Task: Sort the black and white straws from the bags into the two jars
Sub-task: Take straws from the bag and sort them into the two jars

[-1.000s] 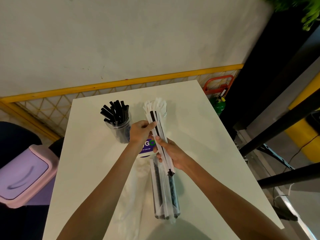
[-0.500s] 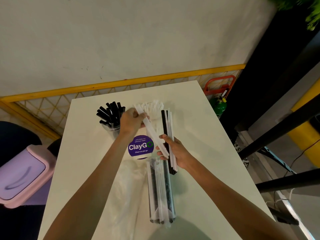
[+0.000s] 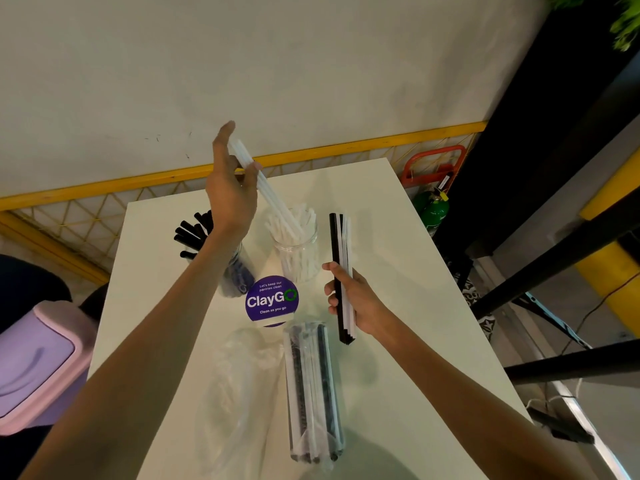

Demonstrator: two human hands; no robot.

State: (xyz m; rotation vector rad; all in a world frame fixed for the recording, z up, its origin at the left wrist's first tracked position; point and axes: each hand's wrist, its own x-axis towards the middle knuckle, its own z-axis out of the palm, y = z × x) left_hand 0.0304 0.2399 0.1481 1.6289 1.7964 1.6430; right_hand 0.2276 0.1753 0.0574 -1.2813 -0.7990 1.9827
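Note:
My left hand (image 3: 230, 192) is raised above the table and holds white straws (image 3: 266, 194) slanting down, their lower ends in the mouth of the clear jar of white straws (image 3: 298, 247). The jar of black straws (image 3: 239, 268) stands to its left, partly behind my left forearm. My right hand (image 3: 353, 299) grips a small bundle of black and white straws (image 3: 341, 251), held upright to the right of the white jar. A clear bag with mixed straws (image 3: 311, 393) lies lengthwise on the white table (image 3: 398, 271) in front of me.
An empty crumpled clear bag (image 3: 239, 393) lies left of the full one. A purple round ClayGo sticker (image 3: 272, 299) sits between the jars and the bags. A pink-lidded bin (image 3: 38, 365) stands left of the table, a green cylinder (image 3: 431, 211) at its far right.
My left hand has pulled white straws out of the right hand's bundle, lifted them high and brought their lower ends to the white jar. The right hand stayed with the remaining bundle.

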